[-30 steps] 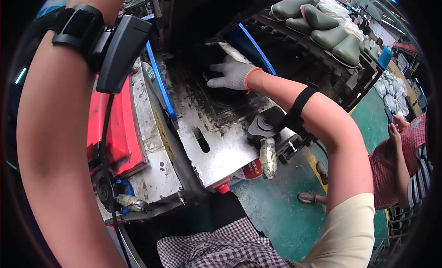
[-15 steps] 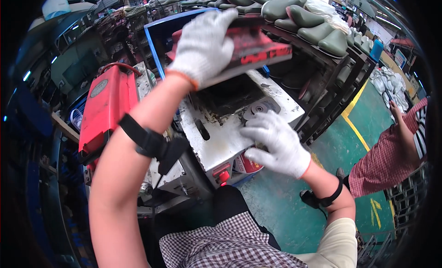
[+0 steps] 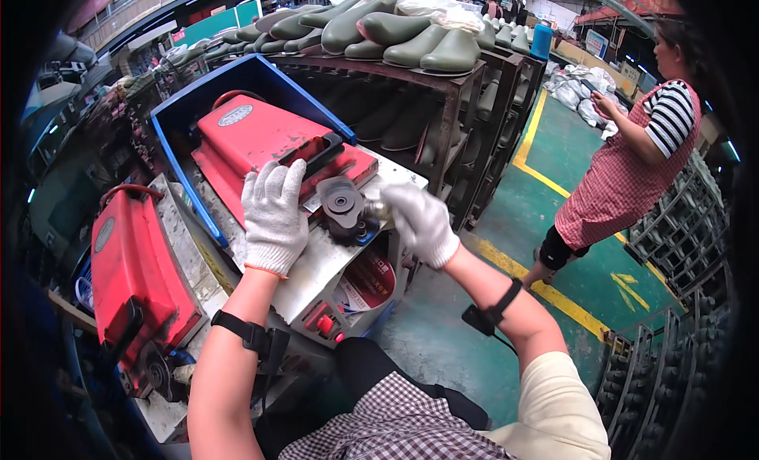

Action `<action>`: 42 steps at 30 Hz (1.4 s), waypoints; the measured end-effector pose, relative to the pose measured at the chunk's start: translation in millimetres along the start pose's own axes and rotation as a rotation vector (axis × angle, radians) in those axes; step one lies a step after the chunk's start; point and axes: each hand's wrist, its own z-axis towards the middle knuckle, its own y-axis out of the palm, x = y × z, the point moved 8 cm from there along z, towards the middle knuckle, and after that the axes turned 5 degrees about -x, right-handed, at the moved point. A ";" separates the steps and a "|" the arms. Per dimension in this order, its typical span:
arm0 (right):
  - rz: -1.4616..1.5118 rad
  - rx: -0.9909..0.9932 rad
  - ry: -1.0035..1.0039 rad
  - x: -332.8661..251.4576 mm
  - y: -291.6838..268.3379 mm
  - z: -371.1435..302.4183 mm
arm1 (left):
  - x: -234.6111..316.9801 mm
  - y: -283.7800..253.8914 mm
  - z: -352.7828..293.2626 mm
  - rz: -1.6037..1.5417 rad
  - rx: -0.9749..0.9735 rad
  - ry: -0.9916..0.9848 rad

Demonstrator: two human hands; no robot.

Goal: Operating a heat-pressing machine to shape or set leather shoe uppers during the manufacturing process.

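The red cover (image 3: 257,136), tilted up half a second earlier, now lies lowered, hiding the dark recess from my remote view. I now have the left hand (image 3: 275,215) at its near edge, fingers just beside the black handle (image 3: 326,152). My right hand (image 3: 417,223), in the recess one second earlier, blurs beside the dark round fitting (image 3: 341,200). The co-worker's (image 3: 628,155) upper body enters view.

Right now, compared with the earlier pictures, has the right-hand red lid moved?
Yes: the right-hand red lid has come down, judged against the machine's white top.
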 end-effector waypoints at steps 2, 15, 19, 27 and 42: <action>-0.175 0.010 0.088 32.0 2.7 24.8 | 7.0 0.8 2.7 -0.006 0.013 0.022; -0.275 -0.170 -0.001 -19.7 86.1 132.8 | 4.4 -100.4 -19.1 -0.244 -0.496 -0.051; -0.311 -0.159 -0.019 -19.7 84.5 133.7 | -44.7 -199.1 -91.7 -0.074 -0.381 -0.216; -0.442 -0.311 -0.029 -27.8 105.0 141.4 | -132.5 -254.4 -198.9 0.069 -0.160 -0.490; -0.546 -0.355 0.010 -32.9 107.0 142.7 | -154.7 -244.9 -193.5 0.207 -0.332 -0.842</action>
